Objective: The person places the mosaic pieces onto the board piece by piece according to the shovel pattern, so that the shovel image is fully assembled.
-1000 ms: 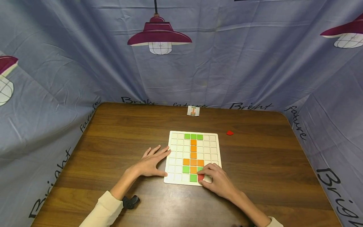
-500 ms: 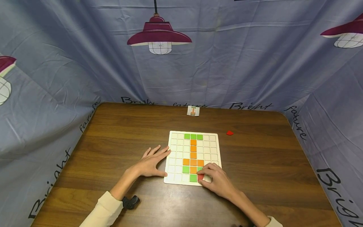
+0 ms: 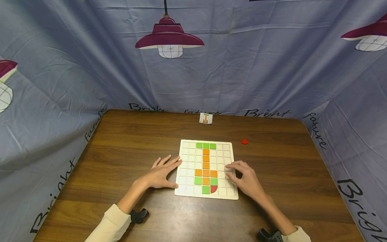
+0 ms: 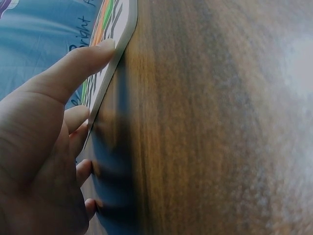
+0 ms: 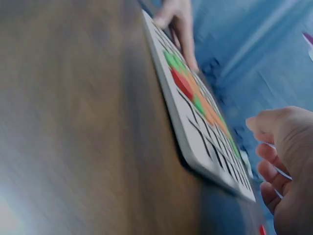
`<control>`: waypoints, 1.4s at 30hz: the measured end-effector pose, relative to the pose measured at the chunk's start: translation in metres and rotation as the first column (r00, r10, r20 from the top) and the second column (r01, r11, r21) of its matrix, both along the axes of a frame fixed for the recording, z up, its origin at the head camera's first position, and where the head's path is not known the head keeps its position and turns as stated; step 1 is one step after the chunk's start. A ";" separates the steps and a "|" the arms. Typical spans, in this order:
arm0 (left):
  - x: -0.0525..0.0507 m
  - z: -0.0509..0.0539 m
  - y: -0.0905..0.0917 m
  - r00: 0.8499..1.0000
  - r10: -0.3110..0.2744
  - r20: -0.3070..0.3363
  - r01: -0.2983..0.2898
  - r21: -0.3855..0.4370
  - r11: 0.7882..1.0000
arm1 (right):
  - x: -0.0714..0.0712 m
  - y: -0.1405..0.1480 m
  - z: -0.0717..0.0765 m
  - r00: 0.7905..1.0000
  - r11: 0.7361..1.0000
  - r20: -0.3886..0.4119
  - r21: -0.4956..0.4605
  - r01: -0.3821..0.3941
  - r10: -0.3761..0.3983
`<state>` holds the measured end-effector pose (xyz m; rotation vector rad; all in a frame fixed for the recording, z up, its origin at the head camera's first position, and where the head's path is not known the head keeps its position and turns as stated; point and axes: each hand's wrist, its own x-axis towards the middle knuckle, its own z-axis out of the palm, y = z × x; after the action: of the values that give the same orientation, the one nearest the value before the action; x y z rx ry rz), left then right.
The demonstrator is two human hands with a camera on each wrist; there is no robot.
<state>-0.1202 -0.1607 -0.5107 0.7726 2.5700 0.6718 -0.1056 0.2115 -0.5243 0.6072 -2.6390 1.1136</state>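
Observation:
A white grid board (image 3: 185, 168) lies on the table, with orange and green square tiles forming a figure along its middle columns. In the nearest row, a red quarter-round tile (image 3: 214, 189) sits right of a green tile (image 3: 206, 190). My left hand (image 3: 158, 174) is spread at the board's left edge, thumb and a fingertip touching the rim. In the left wrist view, that thumb (image 4: 80, 63) rests on the board's edge. My right hand (image 3: 246, 178) hovers at the board's right side, fingers loosely bent and holding nothing.
Another red tile (image 3: 245, 142) lies on the wooden table (image 3: 272, 158), right of the board's far corner. A small pattern card (image 3: 206, 118) lies at the table's back edge. A printed curtain (image 3: 193, 77) surrounds the table.
My right hand has let go of the red quarter-round tile, which stays on the board, and has moved right and away from me. My left hand has not moved.

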 end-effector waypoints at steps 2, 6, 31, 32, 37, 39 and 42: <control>0.000 0.000 0.000 1.000 -0.002 -0.003 0.002 -0.001 1.000 | -0.009 0.010 0.000 0.999 0.999 0.023 -0.007 0.046 -0.046; 0.000 0.000 -0.001 1.000 -0.002 -0.005 0.002 0.000 1.000 | -0.027 0.028 -0.002 0.992 0.993 0.064 -0.039 0.114 -0.112; -0.001 0.000 0.001 1.000 -0.003 0.004 0.003 -0.015 1.000 | -0.115 0.072 -0.020 0.972 0.974 0.085 0.070 0.215 -0.221; -0.001 0.000 0.001 1.000 -0.003 0.003 0.003 -0.013 1.000 | -0.115 0.072 -0.020 0.972 0.975 0.089 0.073 0.211 -0.217; 0.000 0.000 0.000 1.000 -0.010 0.003 0.010 -0.005 1.000 | -0.116 0.072 -0.019 0.972 0.975 0.096 0.083 0.206 -0.213; 0.000 0.000 0.000 1.000 -0.008 0.003 0.008 -0.011 1.000 | -0.116 0.071 -0.019 0.973 0.975 0.096 0.082 0.204 -0.212; 0.000 0.000 0.000 1.000 -0.002 0.007 0.002 -0.011 1.000 | -0.117 0.071 -0.018 0.973 0.977 0.100 0.082 0.199 -0.206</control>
<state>-0.1200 -0.1608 -0.5102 0.7674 2.5648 0.6575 -0.2222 0.2825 -0.5425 0.2877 -2.7673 1.0227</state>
